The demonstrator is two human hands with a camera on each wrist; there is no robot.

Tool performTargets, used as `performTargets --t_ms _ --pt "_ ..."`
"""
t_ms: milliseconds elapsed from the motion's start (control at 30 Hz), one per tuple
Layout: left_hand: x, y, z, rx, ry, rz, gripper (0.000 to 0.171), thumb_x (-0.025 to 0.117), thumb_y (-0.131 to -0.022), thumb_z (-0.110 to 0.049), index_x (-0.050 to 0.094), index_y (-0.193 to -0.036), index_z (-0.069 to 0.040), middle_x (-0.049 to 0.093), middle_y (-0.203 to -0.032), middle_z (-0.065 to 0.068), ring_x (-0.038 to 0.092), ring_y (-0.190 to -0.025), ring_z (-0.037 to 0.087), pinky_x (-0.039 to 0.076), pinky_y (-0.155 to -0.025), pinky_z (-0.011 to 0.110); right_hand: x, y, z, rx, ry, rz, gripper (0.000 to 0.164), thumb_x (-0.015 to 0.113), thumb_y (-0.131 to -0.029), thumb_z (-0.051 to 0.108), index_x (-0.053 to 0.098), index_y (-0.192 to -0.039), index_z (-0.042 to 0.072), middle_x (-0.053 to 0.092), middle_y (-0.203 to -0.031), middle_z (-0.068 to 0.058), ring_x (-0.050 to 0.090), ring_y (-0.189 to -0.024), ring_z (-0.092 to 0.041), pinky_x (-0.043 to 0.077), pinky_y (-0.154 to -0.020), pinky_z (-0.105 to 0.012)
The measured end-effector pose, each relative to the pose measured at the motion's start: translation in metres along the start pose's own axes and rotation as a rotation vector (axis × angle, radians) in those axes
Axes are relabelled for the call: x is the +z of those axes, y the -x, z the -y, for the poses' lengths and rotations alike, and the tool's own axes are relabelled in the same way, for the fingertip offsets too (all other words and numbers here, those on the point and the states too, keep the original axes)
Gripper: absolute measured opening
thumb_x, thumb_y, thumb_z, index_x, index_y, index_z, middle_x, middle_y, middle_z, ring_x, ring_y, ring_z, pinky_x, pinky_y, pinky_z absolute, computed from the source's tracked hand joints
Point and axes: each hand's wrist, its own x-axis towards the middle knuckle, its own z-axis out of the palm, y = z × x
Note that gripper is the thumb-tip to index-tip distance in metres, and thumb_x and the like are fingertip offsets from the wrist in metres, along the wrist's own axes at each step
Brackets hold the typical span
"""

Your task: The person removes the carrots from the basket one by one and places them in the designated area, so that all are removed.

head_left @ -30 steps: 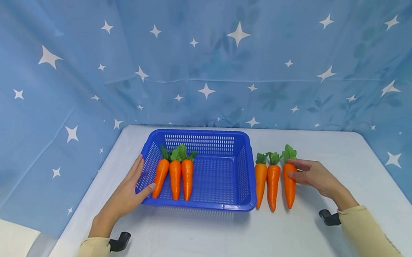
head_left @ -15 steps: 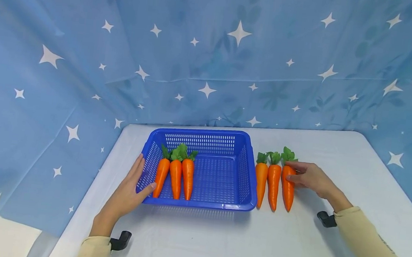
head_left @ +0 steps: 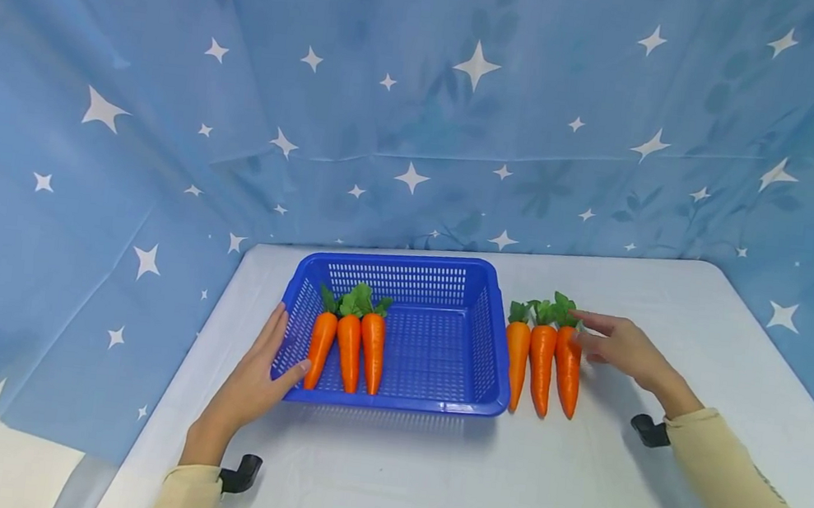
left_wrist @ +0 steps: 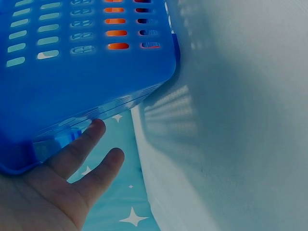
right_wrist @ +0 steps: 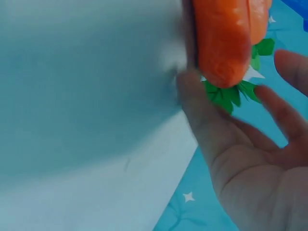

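Observation:
In the head view, three orange carrots with green tops stand in a row right of the blue basket: a left carrot [head_left: 515,366], a middle carrot [head_left: 539,371] and a right carrot [head_left: 567,372]. My right hand [head_left: 623,351] is beside the right carrot, fingers spread and relaxed, holding nothing; the right wrist view shows that carrot's [right_wrist: 224,43] thick end near the fingers. At the left front corner of the basket [head_left: 391,404], my left hand [head_left: 250,378] rests against the side with fingers straight. Three more carrots [head_left: 347,351] lie inside, near its left end.
A white cloth-covered table [head_left: 383,483] carries everything. Behind and to the left hangs a blue curtain [head_left: 362,117] with white stars. The basket's right wall stands close to the left loose carrot.
The right carrot has shifted left, close against the middle one, and straightened. My right hand has let go of it and drawn slightly right. My left hand stays at the basket.

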Motion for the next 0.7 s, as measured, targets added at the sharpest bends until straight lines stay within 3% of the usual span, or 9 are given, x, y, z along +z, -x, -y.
performTargets --t_ms 133,200,467,700 --pt "0.000 0.000 -0.001 0.004 -0.001 0.002 0.093 0.060 -0.107 -0.044 0.006 -0.172 -0.005 -0.001 -0.180 0.012 0.011 -0.162 0.045 0.018 -0.123 0.070 -0.009 -0.003 0.012 -0.008 0.029 -0.075 0.071 0.058 -0.111 0.032 0.031 -0.166 -0.003 0.030 -0.163 -0.041 0.037 -0.143 -0.064 0.039 -0.107 -0.077" --pt "0.000 0.000 0.000 0.005 -0.003 0.003 0.093 0.059 -0.107 -0.044 0.006 -0.172 -0.005 -0.001 -0.180 0.012 0.011 -0.162 0.045 0.017 -0.123 0.070 -0.014 -0.006 0.021 -0.028 0.013 -0.106 0.073 0.057 -0.112 0.034 0.026 -0.168 -0.001 0.025 -0.166 -0.039 0.031 -0.146 -0.065 0.036 -0.109 -0.078" --pt "-0.001 -0.001 0.000 0.012 -0.006 -0.004 0.093 0.060 -0.106 -0.044 0.006 -0.172 -0.005 0.000 -0.180 0.013 0.011 -0.161 0.046 0.018 -0.123 0.071 -0.020 -0.023 0.071 -0.143 -0.090 -0.144 0.071 0.052 -0.113 0.039 0.026 -0.170 0.006 0.025 -0.171 -0.030 0.030 -0.152 -0.057 0.032 -0.115 -0.074" --pt "0.000 -0.001 0.001 -0.001 -0.003 0.003 0.094 0.061 -0.106 -0.044 0.006 -0.172 -0.005 -0.002 -0.180 0.010 0.011 -0.162 0.045 0.018 -0.122 0.072 -0.012 -0.039 0.123 -0.180 -0.227 -0.094 0.065 0.053 -0.113 0.037 0.031 -0.171 0.015 0.032 -0.170 -0.025 0.045 -0.147 -0.050 0.037 -0.118 -0.066"
